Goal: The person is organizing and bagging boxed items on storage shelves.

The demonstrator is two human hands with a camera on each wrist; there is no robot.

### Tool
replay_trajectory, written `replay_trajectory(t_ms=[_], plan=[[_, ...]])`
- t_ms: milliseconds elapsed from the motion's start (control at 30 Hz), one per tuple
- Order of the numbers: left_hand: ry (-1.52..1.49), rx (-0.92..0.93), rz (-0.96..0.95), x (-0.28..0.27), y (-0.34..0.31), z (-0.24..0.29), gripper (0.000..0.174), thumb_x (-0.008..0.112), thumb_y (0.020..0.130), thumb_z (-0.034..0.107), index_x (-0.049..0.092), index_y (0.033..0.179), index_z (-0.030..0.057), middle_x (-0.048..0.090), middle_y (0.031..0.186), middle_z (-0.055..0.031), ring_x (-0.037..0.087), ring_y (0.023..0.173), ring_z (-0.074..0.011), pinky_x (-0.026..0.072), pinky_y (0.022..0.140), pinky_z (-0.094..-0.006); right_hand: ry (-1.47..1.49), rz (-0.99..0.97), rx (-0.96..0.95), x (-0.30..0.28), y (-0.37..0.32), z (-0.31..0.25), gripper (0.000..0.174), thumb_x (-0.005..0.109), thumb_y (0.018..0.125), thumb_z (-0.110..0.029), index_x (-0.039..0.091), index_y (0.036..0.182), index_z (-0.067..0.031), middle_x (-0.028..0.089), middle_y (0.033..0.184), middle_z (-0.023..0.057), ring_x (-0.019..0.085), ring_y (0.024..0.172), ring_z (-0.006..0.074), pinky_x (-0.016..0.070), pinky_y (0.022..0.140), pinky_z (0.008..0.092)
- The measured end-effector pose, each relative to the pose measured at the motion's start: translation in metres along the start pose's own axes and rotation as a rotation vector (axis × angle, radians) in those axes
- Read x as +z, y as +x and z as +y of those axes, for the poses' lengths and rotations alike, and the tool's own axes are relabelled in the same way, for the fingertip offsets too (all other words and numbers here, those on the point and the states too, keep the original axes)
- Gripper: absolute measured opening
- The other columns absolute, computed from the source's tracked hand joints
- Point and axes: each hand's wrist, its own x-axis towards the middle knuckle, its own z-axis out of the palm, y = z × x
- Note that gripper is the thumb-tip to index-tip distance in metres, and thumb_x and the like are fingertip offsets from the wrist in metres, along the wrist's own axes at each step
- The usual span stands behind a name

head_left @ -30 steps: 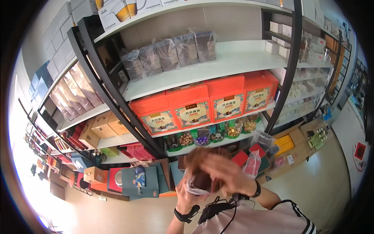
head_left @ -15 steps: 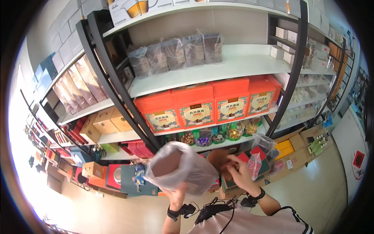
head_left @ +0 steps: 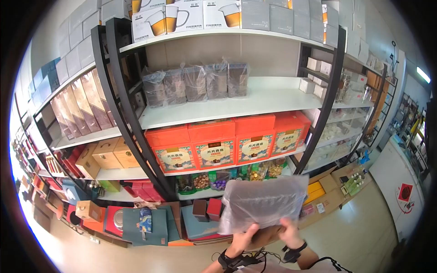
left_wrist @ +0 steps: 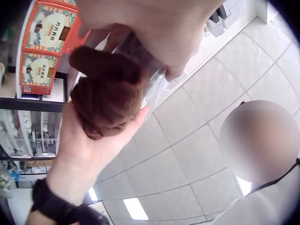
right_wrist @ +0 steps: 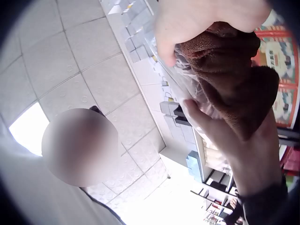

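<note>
A dark package in clear plastic [head_left: 264, 200] lies sideways between both hands. My left hand [head_left: 243, 241] grips its lower left, thumb against the plastic; my right hand [head_left: 291, 236] grips the lower right. Brown cloth [head_left: 266, 235] is bunched beneath it. Seen from the left wrist, the cloth [left_wrist: 108, 93] lies against the right palm [left_wrist: 84, 140], with my left hand [left_wrist: 150, 28] above. From the right wrist, the cloth [right_wrist: 229, 75] hangs between my right hand [right_wrist: 206, 23] and my left hand [right_wrist: 229, 145]. Much of the package is hidden there.
Several plastic-wrapped dark boxes [head_left: 195, 84] stand on the white shelf [head_left: 268, 102]. Below are red gift boxes [head_left: 214, 148] and bags of sweets [head_left: 220, 180]. A brown box [head_left: 200, 209] and a red box [head_left: 215, 208] stand low at left. Cartons [head_left: 327, 195] sit at right.
The wrapped package has moved right and turned, its open end no longer facing the head camera. My right hand has come from beside it, with the brown cloth, to hold it too.
</note>
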Motion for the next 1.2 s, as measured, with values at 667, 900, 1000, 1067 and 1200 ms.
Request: replay_trajectory(t_ms=[667,900,1000,1067,1200], plan=[[-0.07,0.321,0.158,-0.033,-0.048,-0.02,0.037,0.05,0.102,0.022,0.037,0.128,-0.0006,0.065,0.114,-0.0226,0.065,0.108,-0.0318,0.0464,0.098,-0.0431,0.238,0.286,0.125,-0.116,0.528,0.156,0.097,0.085,0.069,-0.048,0.045,0.138,0.0063,0.059,0.131,0.0205,0.058,0.122,0.0281,0.0446,0.101,0.0369],[-0.003,0.356,0.356,-0.023,-0.072,-0.035,0.039,0.05,0.102,0.017,0.044,0.135,-0.0008,0.065,0.115,-0.0138,0.063,0.104,-0.0232,0.0476,0.096,-0.0382,0.396,0.215,0.057,-0.044,0.622,0.197,0.091,0.09,0.064,-0.031,0.05,0.138,0.0023,0.059,0.135,0.0197,0.057,0.125,0.0313,0.0418,0.107,0.0352],[0.022,0.34,0.504,-0.003,-0.074,-0.032,0.04,0.053,0.101,0.019,0.044,0.134,-0.0004,0.066,0.113,-0.0141,0.063,0.106,-0.0247,0.0471,0.097,-0.0387,0.374,0.059,-0.056,-0.047,0.61,0.163,0.081,0.083,0.074,-0.024,0.048,0.141,0.0039,0.058,0.137,0.0178,0.053,0.128,0.0282,0.0371,0.11,0.0347],[0.041,0.309,0.598,0.009,-0.072,-0.035,0.039,0.053,0.101,0.022,0.046,0.132,-0.0005,0.066,0.113,-0.0141,0.063,0.106,-0.0251,0.0468,0.097,-0.0391,0.415,0.029,-0.033,-0.035,0.619,0.167,0.083,0.083,0.074,-0.024,0.046,0.142,0.0041,0.057,0.138,0.0181,0.051,0.129,0.0287,0.0361,0.111,0.0348],[0.021,0.3,0.662,0.007,-0.077,-0.07,0.041,0.056,0.1,0.025,0.047,0.131,0.0,0.066,0.109,-0.0146,0.063,0.103,-0.0252,0.0484,0.097,-0.0401,0.553,-0.135,-0.066,-0.022,0.638,0.189,0.084,0.081,0.08,-0.029,0.041,0.146,0.0047,0.055,0.138,0.018,0.05,0.128,0.0282,0.036,0.109,0.034]])
